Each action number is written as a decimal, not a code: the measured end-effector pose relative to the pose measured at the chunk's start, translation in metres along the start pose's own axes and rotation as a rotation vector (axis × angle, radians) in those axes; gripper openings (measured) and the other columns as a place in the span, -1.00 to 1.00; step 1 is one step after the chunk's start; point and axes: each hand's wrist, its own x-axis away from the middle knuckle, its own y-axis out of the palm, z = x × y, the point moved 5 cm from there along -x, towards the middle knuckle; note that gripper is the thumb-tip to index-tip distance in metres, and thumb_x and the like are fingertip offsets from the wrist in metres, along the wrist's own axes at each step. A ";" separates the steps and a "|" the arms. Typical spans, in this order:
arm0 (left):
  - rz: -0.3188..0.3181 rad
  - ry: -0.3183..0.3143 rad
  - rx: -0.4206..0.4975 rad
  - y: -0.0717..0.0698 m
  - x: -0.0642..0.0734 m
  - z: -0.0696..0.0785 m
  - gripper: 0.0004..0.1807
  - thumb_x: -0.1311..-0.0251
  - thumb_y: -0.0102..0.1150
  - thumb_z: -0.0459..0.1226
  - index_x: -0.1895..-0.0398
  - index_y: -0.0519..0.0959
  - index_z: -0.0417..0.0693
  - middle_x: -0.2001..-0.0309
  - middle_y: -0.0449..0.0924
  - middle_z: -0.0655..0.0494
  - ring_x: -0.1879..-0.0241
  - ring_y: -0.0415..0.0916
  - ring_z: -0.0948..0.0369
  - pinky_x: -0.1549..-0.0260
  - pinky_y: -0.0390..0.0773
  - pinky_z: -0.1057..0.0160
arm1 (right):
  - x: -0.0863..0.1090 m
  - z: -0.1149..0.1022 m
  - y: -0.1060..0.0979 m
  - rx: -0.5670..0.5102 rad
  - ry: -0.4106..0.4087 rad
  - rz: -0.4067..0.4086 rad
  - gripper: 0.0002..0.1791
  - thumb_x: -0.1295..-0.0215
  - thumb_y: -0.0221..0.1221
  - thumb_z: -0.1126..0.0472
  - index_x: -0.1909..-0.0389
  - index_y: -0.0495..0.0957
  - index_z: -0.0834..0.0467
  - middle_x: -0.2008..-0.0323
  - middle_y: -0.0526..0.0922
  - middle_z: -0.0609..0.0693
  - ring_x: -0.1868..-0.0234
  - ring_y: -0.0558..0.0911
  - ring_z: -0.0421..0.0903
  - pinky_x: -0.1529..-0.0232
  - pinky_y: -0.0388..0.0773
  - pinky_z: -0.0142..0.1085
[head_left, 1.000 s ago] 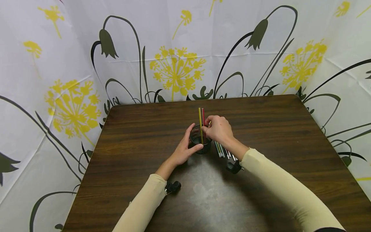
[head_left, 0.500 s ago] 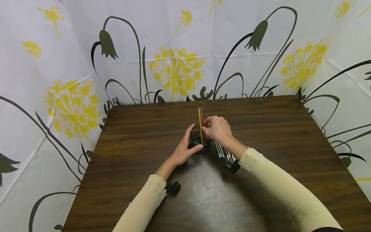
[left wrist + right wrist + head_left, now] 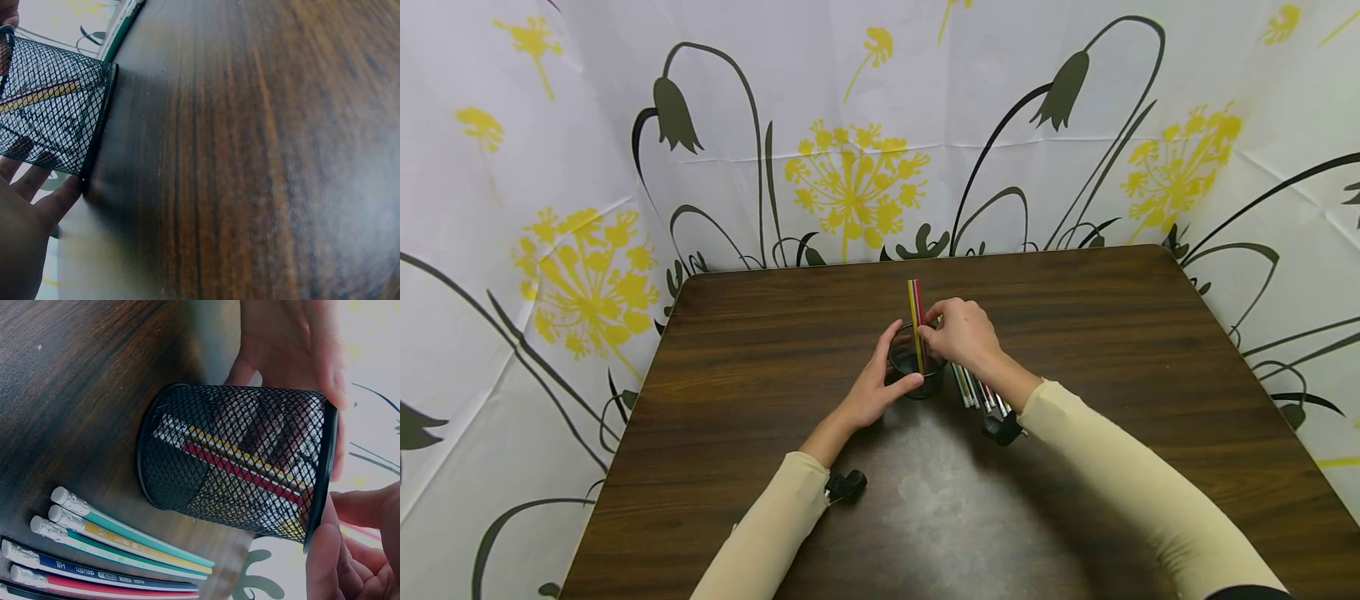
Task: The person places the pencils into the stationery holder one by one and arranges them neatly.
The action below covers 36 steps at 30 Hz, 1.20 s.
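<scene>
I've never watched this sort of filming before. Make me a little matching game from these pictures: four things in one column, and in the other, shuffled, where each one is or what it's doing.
Things
1. Left hand
2. Navy pencil
3. Right hand
4. Mesh cup

Places and states
A. Fingers at the red pencil, by the cup's rim
B. Standing upright on the table
C. Gripping the side of the cup
D. Lying flat beside other loose pencils

Right pairs: 1-C, 2-D, 3-A, 4-B
</scene>
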 end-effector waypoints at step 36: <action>-0.013 0.027 0.029 -0.002 0.005 0.037 -0.11 -0.30 0.16 -0.37 -0.55 -0.15 -0.12 -0.41 0.11 -0.39 -0.39 0.06 -0.25 -0.20 0.20 -0.33 | 0.003 0.136 -0.009 -0.090 0.269 -0.178 -0.73 -0.33 0.24 0.07 0.17 0.64 0.22 0.40 0.67 0.06 0.45 0.64 -0.11 0.46 0.61 -0.27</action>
